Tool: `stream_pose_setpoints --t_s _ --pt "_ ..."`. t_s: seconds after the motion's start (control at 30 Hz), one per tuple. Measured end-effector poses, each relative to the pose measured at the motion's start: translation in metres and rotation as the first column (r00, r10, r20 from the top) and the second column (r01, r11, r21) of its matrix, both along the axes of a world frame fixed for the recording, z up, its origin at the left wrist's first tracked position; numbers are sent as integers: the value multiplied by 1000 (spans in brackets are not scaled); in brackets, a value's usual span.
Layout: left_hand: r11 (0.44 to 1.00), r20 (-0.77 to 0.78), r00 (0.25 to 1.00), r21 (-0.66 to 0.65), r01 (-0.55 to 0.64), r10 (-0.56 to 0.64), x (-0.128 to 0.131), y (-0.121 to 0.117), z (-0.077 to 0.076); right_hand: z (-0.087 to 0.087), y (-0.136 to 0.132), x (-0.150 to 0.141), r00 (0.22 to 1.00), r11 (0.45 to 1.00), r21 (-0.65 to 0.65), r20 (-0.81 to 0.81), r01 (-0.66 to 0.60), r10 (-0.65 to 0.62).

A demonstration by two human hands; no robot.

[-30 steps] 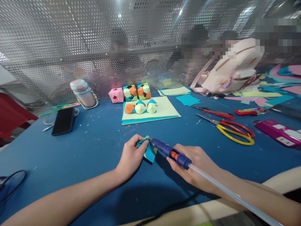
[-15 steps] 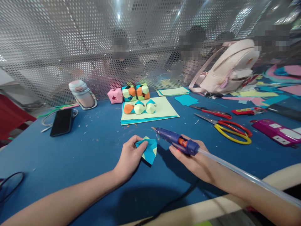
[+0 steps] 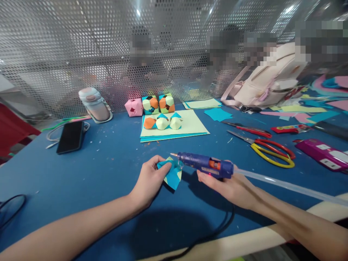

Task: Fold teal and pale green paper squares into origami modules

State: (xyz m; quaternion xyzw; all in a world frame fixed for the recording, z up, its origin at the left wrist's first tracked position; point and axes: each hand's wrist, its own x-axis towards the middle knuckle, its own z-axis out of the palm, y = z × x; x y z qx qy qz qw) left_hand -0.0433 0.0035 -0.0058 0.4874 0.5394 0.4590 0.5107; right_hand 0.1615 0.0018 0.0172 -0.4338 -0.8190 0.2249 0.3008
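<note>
Two bare hands are both occupied over the near part of a blue table (image 3: pixel 108 174). The left hand (image 3: pixel 148 177) pinches a folded blue and pale green paper piece (image 3: pixel 174 179) narrowly between thumb and fingers, and the right hand (image 3: pixel 228 186) wraps around the dark blue hot glue gun (image 3: pixel 197 163) from below. A clear glue stick (image 3: pixel 272 178) is seated in the gun's rear end and runs out over the right forearm; orange parts show inside an opening in the gun's body. A pale lidded drink bottle (image 3: pixel 94 107) stands at the back left, and a cream backpack (image 3: pixel 272 78) leans at the back right; what either contains is hidden.

The gun's long axis lies crosswise, nozzle (image 3: pixel 174 154) to the left and slightly away from the person, near the far edge of the paper piece; whether they touch cannot be told. One corner of the paper points toward the person.

Beyond the hands, stacked sheets (image 3: pixel 193 125) bear three small domed paper pieces (image 3: pixel 162 123), one orange and two pale green. A pink paper ball (image 3: pixel 133 107) sits behind them. A smartphone (image 3: pixel 70 137) lies to the left, red-and-yellow-handled scissors (image 3: pixel 272 159) to the right. Across the back rises a perforated metal screen (image 3: pixel 81 47), with blurred people visible at it.
</note>
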Motion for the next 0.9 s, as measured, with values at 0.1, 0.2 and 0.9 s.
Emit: stream_pose_setpoints --t_s 0.1,0.2,0.9 --pt "996 -146 989 91 -17 30 -1 2 4 -2 -4 -2 993 987 152 107 -58 42" --pt "989 -264 963 150 -8 48 -1 3 6 -5 -4 -5 983 966 238 175 -99 57" --pt "984 -340 940 177 32 31 -2 3 5 -8 -6 -5 976 939 319 209 -129 63"
